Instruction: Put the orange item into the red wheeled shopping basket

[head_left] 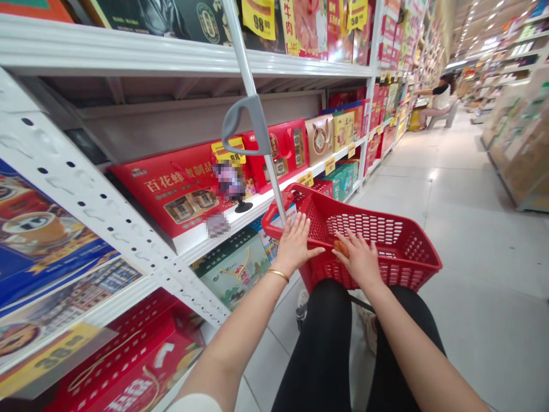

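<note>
A red plastic shopping basket (pixel 412 266) with a grey-handled metal pull rod (pixel 253 114) stands tilted in front of my knees. My left hand (pixel 295 243) lies at its near left rim by the foot of the rod, fingers extended and thumb out, a gold bangle on the wrist. Over the near rim rests my right hand (pixel 360 257), its fingers spread. A small orange-brown thing (pixel 342 248) shows between its thumb and index finger; I cannot tell whether it is held or lies in the basket.
White shelving (pixel 184 51) on the left carries red gift boxes (pixel 167 183), with yellow price tags (pixel 258 20) on it. A small stand (pixel 243 207) sits on the shelf edge. The tiled aisle (pixel 467 171) runs ahead to a seated person (pixel 441 94); covered goods (pixel 518 137) line the right.
</note>
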`<state>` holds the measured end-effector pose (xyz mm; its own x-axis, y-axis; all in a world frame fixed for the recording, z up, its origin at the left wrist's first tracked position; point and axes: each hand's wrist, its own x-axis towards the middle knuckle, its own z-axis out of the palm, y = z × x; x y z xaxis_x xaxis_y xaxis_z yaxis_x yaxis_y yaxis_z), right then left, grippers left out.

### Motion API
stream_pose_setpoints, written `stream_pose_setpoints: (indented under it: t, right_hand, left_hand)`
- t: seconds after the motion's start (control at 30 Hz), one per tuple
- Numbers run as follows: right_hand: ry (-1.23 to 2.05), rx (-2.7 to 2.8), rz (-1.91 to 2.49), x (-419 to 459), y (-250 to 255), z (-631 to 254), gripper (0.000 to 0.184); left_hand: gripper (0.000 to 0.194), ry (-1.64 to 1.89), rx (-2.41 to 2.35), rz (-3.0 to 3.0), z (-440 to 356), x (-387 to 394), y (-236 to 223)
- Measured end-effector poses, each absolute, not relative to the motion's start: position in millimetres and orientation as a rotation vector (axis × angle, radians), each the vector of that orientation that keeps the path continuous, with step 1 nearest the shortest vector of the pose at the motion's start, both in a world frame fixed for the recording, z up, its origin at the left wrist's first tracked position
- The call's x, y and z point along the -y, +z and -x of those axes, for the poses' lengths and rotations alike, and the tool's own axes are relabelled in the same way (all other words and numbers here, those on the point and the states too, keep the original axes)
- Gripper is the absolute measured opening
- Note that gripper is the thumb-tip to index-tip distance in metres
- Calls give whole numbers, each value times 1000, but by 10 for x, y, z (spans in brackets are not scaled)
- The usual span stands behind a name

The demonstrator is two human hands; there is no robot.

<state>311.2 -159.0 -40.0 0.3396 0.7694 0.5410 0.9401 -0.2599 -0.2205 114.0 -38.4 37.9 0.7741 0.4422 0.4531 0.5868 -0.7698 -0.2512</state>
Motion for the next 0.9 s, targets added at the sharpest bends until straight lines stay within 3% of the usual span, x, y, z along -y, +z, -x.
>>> stream_pose_setpoints:
  t: [0.27, 0.6, 0.9]
  right_hand:
    - [-358, 1609, 2017, 1230, -114, -2603, 60]
    - [-341, 1438, 2157, 1674, -393, -3181, 57]
    - [-294, 1640, 1975, 1155, -125, -2583, 58]
  left_hand:
    - [91, -496, 771, 2579, -1124, 362, 379]
    - [88, -537, 775, 2609, -1136, 371, 352]
    - [89, -519, 776, 2619, -1122, 369, 362]
